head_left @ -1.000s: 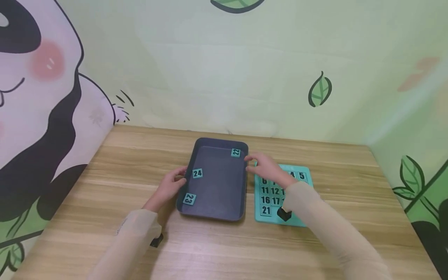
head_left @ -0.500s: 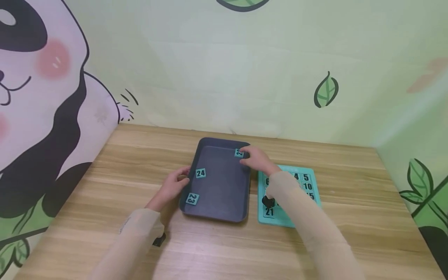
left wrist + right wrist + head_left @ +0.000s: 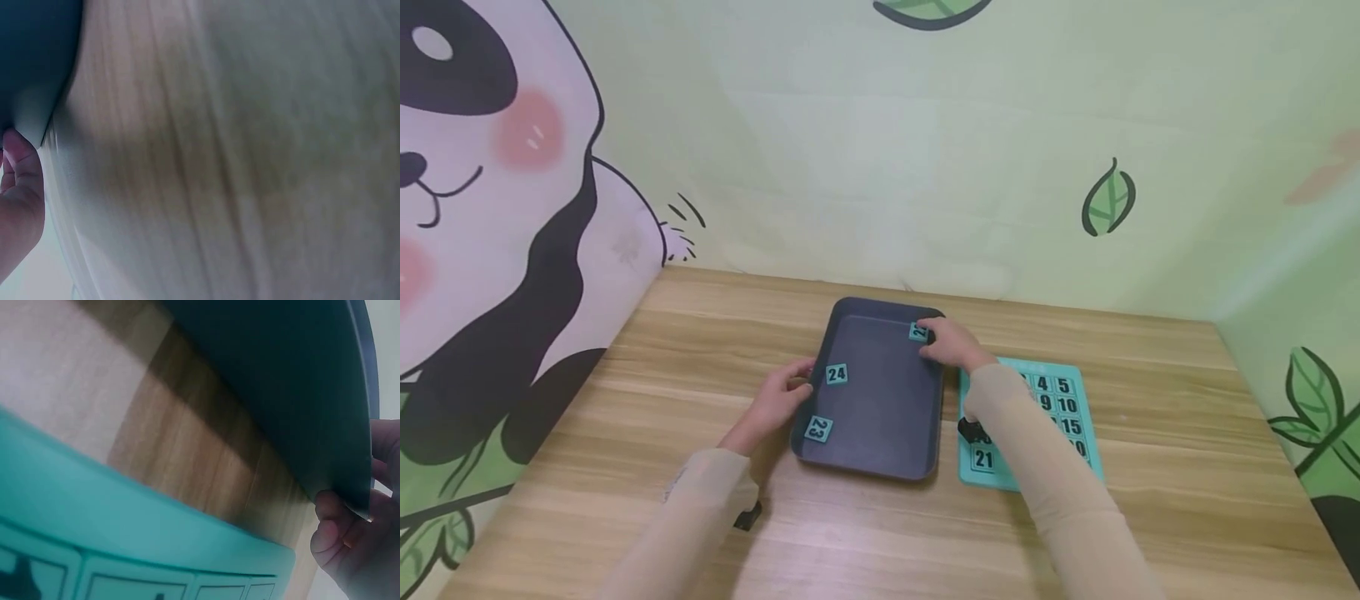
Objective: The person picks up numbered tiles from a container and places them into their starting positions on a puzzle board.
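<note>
A dark blue-grey tray (image 3: 872,400) lies on the wooden table with three small teal number tiles in it. My left hand (image 3: 778,398) holds the tray's left side, thumb at the rim; the left wrist view has its thumb (image 3: 20,153) against the outer wall. Over the far right corner reaches my right hand (image 3: 951,342), index fingertip on the 22 tile (image 3: 917,332), thumb a little apart from it. Part of that tile is hidden. The right wrist view shows curled fingers (image 3: 334,515) outside the tray wall. Tiles 24 (image 3: 837,374) and 23 (image 3: 818,429) lie along the left side.
A teal number board (image 3: 1078,379) lies just right of the tray, partly covered by my right sleeve (image 3: 1045,467). Behind the wooden table (image 3: 865,542) rises a pale green wall (image 3: 895,167) with painted leaves and a panda.
My right hand has come left over the tray's rim, and its index finger has reached the 22 tile. The left hand stays at the tray; the head view has shifted slightly.
</note>
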A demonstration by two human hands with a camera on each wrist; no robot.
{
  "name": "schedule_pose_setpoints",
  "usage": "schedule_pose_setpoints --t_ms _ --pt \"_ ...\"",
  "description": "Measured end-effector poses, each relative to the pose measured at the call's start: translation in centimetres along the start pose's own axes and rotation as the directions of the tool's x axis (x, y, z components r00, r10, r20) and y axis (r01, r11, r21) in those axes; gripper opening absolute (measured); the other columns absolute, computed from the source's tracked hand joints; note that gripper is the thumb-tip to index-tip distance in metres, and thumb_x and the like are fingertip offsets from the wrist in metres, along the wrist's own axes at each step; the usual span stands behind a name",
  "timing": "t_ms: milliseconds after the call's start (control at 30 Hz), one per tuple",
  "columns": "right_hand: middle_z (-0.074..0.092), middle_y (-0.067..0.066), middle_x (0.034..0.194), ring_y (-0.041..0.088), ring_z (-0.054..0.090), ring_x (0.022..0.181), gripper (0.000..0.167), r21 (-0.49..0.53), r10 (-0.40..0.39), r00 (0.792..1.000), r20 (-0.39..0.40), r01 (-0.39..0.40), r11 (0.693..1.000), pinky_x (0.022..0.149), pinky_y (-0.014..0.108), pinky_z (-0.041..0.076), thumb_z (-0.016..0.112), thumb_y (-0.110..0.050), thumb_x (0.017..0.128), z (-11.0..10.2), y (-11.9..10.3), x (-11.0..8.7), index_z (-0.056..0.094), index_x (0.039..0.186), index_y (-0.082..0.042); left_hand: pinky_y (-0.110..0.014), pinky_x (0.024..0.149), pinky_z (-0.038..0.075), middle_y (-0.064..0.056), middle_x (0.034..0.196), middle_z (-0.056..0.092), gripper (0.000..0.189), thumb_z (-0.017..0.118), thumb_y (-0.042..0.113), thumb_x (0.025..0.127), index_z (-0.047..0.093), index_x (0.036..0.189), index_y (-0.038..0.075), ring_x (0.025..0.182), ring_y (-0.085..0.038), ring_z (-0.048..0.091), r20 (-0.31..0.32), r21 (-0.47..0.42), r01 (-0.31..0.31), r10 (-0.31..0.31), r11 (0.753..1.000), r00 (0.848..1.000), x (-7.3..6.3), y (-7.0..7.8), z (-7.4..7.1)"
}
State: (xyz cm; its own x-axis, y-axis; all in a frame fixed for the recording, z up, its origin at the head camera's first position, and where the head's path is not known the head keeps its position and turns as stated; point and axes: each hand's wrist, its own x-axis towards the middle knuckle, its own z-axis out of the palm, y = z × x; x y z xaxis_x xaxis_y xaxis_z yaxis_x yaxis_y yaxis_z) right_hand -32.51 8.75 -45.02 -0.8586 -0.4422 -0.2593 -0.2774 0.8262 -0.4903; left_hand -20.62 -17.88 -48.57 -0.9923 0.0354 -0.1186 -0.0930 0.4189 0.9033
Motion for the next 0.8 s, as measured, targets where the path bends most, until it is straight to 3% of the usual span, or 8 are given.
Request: schedule_pose_setpoints --t_ms 233,400,567,800 --pt "0.044 0.014 0.129 0.028 0.042 0.119 0.05 -0.043 -0.014 1.0 -0.018 0.013 0.999 0.099 0.041 0.037 0.057 -0.017 0.083 0.5 -0.1 -0.5 0.042 0.13 -0.01 -0.038 0.086 0.046 -0.019 0.117 0.05 0.044 0.045 0.002 0.086 0.042 0.13 0.005 0.105 -0.033 0.053 0.0 0.004 0.018 -0.018 1.0 1.0 -0.1 0.2 0.0" --pt "0.054 0.011 0.108 0.022 0.052 0.095 0.051 -0.019 -0.028 1.0 -0.002 0.028 0.999 0.079 0.034 0.046 0.06 -0.015 0.081 0.8 -0.1 -0.9 0.044 0.13 -0.012 -0.039 0.087 0.046 -0.018 0.116 0.05 0.044 0.045 0.002 0.086 0.043 0.129 0.005 0.105 -0.032 0.053 -0.004 -0.004 0.027 -0.027 1.0 1.0 0.0 0.1 0.2" --pt "0.056 0.005 0.083 0.016 0.048 0.07 0.055 0.03 -0.044 0.998 0.034 0.043 0.999 0.058 0.024 0.041 0.064 -0.012 0.078 1.2 0.1 -1.0 0.045 0.129 -0.012 -0.039 0.087 0.046 -0.02 0.116 0.05 0.043 0.045 0.0 0.086 0.043 0.129 0.003 0.106 -0.033 0.053 -0.003 -0.011 0.011 -0.011 1.0 1.0 0.0 0.0 0.2" --pt "0.056 0.005 0.077 0.015 0.048 0.066 0.048 0.033 -0.044 0.998 0.035 0.043 0.999 0.055 0.023 0.04 0.063 -0.009 0.078 1.5 0.2 -0.9 0.051 0.124 -0.01 -0.038 0.086 0.046 -0.019 0.115 0.05 0.043 0.045 0.001 0.086 0.043 0.129 0.004 0.104 -0.032 0.054 0.002 -0.011 0.007 -0.007 1.0 1.0 0.0 0.0 0.2"
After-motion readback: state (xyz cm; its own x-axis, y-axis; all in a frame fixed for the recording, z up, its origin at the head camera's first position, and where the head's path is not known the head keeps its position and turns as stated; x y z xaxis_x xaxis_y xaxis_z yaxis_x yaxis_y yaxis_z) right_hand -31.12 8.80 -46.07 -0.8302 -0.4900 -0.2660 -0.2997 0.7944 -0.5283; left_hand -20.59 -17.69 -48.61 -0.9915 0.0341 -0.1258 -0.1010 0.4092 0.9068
